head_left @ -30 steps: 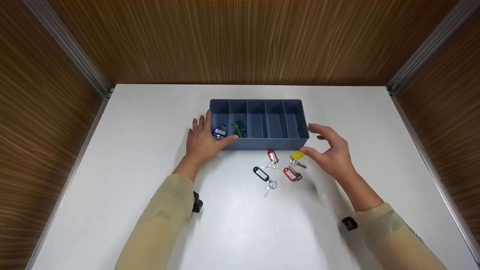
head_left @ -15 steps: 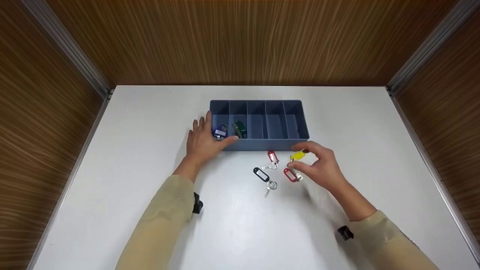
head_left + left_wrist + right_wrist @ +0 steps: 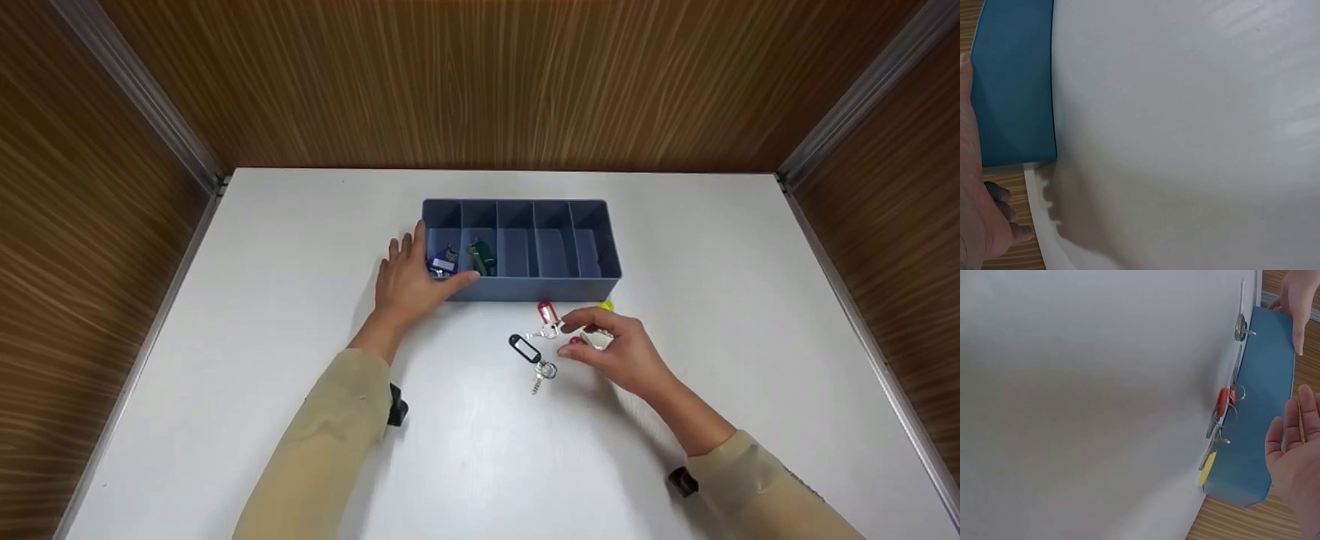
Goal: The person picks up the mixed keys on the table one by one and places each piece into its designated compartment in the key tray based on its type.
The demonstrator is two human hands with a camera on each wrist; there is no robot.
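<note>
Hovering over red-tagged key [image 3: 576, 343], right hand [image 3: 619, 352] grip released, fingers loosely curled

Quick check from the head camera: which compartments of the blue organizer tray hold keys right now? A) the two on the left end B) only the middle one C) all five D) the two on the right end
A: a blue-tagged key and a green-tagged key lie in the two left compartments of the tray; the other three look empty.

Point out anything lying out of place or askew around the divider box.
Four tagged keys lie loose on the table before the blue box: black tag, red tag, another red and yellow, both partly hidden under the right hand. Only two compartments hold keys.
</note>
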